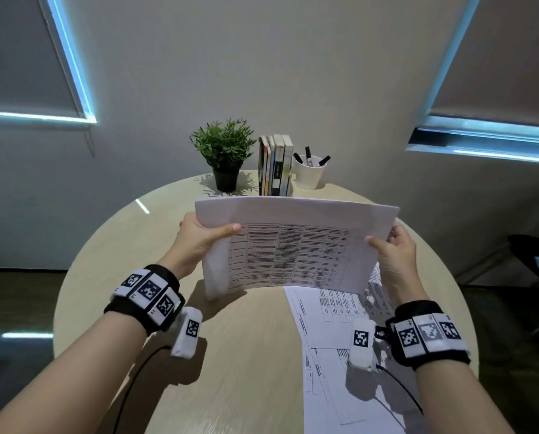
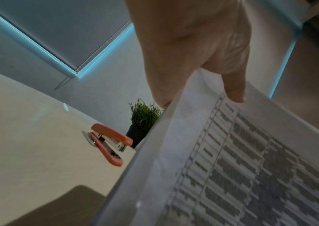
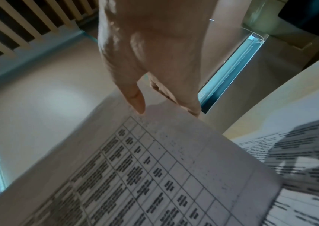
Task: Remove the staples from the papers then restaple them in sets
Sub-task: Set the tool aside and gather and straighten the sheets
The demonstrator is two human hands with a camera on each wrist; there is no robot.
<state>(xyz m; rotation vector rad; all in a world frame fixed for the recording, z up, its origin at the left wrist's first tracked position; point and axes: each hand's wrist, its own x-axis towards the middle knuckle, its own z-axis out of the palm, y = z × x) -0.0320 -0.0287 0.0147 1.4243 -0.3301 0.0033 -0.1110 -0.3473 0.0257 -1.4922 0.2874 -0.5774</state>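
A set of printed papers (image 1: pixel 293 242) with a table on the top sheet is held up above the round table, tilted toward me. My left hand (image 1: pixel 204 234) grips its left edge, thumb on top, fingers behind. My right hand (image 1: pixel 393 249) grips the right edge the same way. The same papers (image 2: pixel 232 160) fill the left wrist view, and the papers (image 3: pixel 154 175) show under my right thumb in the right wrist view. A red stapler (image 2: pixel 109 142) lies on the table beyond the papers; in the head view it is hidden behind them.
More loose printed sheets (image 1: pixel 334 339) lie flat on the round wooden table (image 1: pixel 111 261) at the right front. At the back stand a potted plant (image 1: pixel 224 155), a row of books (image 1: pixel 276 166) and a white cup of markers (image 1: pixel 309 170).
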